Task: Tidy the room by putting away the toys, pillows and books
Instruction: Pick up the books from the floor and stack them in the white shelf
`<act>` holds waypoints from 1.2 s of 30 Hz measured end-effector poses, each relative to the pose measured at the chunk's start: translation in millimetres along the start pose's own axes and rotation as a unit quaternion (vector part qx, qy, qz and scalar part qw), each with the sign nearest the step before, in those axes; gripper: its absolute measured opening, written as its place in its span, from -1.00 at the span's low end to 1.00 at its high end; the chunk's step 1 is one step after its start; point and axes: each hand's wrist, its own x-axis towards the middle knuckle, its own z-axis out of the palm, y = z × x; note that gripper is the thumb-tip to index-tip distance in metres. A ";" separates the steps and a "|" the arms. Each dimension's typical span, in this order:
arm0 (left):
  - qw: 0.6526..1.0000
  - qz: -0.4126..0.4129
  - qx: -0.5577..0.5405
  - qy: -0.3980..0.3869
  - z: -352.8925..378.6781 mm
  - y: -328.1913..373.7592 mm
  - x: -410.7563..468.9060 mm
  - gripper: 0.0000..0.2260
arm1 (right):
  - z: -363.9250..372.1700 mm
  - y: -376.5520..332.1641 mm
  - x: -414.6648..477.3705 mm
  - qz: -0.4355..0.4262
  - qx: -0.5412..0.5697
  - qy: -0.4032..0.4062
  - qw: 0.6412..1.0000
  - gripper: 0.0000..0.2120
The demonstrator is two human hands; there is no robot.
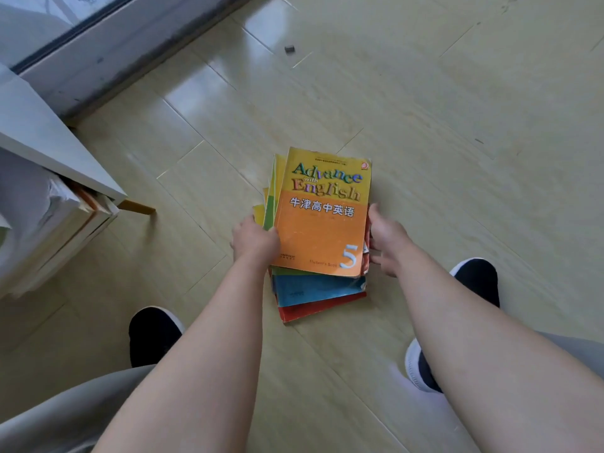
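Progress: judged early, and reportable for the books only. Found stack of books [322, 230] lying on the floor [457, 125] in one loose, fanned pile, not yet put away. Found left hand [255, 240] clamped on the stack's left edge, fingers curled over the upper covers. Found right hand [387, 243] set against the stack's right edge, thumb raised apart from the fingers. Cannot tell whether closed on the stack or merely bracing it. Judged as squaring up, or readying to lift. Sighted no toys or pillows, so cannot report on either.

Surroundings, all placed from the stack:
- Noted white shelf unit [49, 138] to the left, well apart, with other books [94, 204] stored under its top board. Judged the likely destination.
- Noted small dark object [289, 49] beyond the stack, well apart, loose on the floor.
- Noted grey door sill [108, 44] beyond and to the left.
- Noted dark shoes [153, 331] on the near side, one to each side.

Saw nothing lying between stack and shelf unit. Flagged one risk: lower books offset from the top one, liable to slide on lifting.
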 end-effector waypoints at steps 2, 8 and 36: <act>0.999 -0.012 -0.033 -0.036 2.2 -5.1 -3.5 -0.52 | 1.6 -3.7 1.9 0.005 -0.010 0.000 1.000 -0.56; 0.997 0.005 0.008 -0.073 18.3 -22.0 -13.9 -0.61 | 22.9 16.1 -0.3 -0.051 -0.139 -0.007 0.989 -0.79; 0.899 -0.047 -0.350 -0.261 -11.4 -40.4 -18.3 -0.56 | 10.6 32.2 -33.9 -0.057 -0.018 -0.134 0.989 -0.27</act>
